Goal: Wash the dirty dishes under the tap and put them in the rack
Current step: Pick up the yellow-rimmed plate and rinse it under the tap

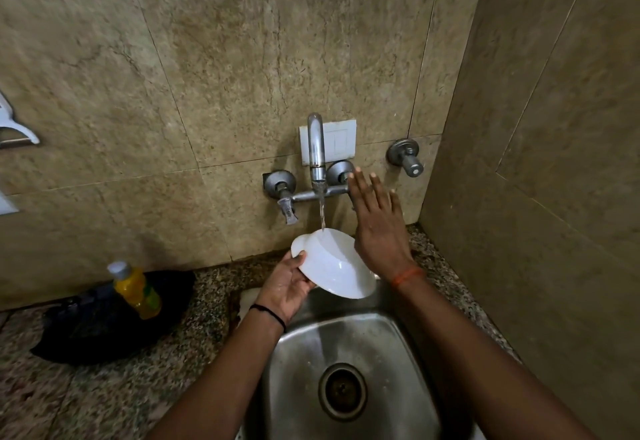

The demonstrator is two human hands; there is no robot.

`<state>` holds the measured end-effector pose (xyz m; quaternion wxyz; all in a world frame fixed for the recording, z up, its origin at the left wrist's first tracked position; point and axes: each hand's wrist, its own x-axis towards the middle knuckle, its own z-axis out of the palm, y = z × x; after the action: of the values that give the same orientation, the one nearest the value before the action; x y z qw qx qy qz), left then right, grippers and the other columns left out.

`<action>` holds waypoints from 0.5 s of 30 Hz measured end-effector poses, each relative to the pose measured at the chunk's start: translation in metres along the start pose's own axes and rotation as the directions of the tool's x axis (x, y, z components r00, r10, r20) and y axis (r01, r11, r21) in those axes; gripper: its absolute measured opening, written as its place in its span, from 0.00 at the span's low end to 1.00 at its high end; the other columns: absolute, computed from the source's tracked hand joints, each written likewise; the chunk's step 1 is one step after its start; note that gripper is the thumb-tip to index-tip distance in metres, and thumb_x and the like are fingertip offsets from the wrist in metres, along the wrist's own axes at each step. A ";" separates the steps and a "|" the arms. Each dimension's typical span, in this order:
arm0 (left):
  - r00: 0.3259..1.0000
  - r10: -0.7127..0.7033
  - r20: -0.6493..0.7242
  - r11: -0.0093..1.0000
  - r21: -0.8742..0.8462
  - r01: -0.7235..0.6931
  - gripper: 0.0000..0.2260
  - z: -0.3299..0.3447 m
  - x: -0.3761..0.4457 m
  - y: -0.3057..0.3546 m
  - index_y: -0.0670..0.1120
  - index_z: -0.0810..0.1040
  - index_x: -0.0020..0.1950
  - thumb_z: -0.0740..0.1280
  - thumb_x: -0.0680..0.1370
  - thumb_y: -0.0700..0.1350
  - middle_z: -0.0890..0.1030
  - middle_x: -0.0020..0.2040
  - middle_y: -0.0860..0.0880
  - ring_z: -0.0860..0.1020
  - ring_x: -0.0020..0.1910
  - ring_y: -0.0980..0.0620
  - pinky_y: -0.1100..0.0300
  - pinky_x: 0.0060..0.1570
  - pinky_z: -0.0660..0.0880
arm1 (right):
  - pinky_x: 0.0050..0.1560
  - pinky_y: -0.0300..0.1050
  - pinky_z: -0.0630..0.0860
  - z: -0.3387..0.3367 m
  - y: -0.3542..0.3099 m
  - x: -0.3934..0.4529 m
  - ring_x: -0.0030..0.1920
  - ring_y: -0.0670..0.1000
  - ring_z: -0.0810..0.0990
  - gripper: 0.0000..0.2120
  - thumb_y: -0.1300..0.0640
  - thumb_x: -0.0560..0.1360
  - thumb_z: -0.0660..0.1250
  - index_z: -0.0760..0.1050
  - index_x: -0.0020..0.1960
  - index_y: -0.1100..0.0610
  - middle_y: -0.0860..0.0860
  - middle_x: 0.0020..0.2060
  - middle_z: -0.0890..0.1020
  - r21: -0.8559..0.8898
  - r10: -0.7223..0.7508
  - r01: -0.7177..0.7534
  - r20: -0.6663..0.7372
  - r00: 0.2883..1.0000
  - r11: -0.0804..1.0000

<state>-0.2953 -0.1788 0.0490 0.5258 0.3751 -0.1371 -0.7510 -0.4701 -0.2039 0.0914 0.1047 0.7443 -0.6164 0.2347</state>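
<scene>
A white bowl (333,263) is tilted under the running tap (317,152), its underside toward me, and the stream lands on its upper edge. My left hand (287,283) grips the bowl's left rim above the steel sink (349,370). My right hand (379,228) is raised to the right of the bowl with straight, spread fingers, its fingertips near the right tap handle (341,171). It holds nothing. No rack is in view.
A yellow bottle (136,289) stands on a dark cloth or bag (104,325) on the speckled counter at the left. A left tap handle (285,202) and a separate wall valve (407,157) stick out of the tiled wall. A side wall closes in on the right.
</scene>
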 end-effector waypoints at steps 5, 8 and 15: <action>0.999 -0.001 0.036 1.000 0.021 0.000 0.18 -0.002 0.001 0.000 0.41 0.69 0.69 0.61 0.79 0.34 0.80 0.57 0.41 0.78 0.54 0.43 0.47 0.39 0.82 | 0.76 0.63 0.42 0.018 0.013 0.010 0.78 0.59 0.40 0.31 0.56 0.76 0.40 0.41 0.78 0.58 0.55 0.78 0.41 -0.235 0.082 -0.040 0.170 0.982 0.971; 0.998 -0.009 0.054 1.000 0.019 0.008 0.16 -0.002 0.001 0.000 0.42 0.71 0.66 0.61 0.79 0.34 0.80 0.56 0.41 0.78 0.55 0.42 0.45 0.42 0.81 | 0.76 0.61 0.47 0.025 0.020 0.010 0.78 0.58 0.43 0.35 0.52 0.79 0.54 0.40 0.78 0.59 0.55 0.79 0.42 -0.183 0.240 -0.198 0.251 0.938 0.963; 0.998 -0.006 0.066 1.000 0.001 0.006 0.17 -0.003 0.005 -0.006 0.41 0.71 0.67 0.61 0.78 0.34 0.79 0.59 0.40 0.78 0.56 0.42 0.43 0.50 0.77 | 0.76 0.48 0.51 0.021 0.024 -0.014 0.78 0.55 0.49 0.40 0.53 0.78 0.64 0.41 0.79 0.58 0.54 0.79 0.46 0.467 0.396 -0.546 0.386 0.833 0.695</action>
<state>-0.2976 -0.1800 0.0412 0.5183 0.3509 -0.1536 -0.7646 -0.4903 -0.2062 0.0627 -0.2621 0.5802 -0.6990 0.3256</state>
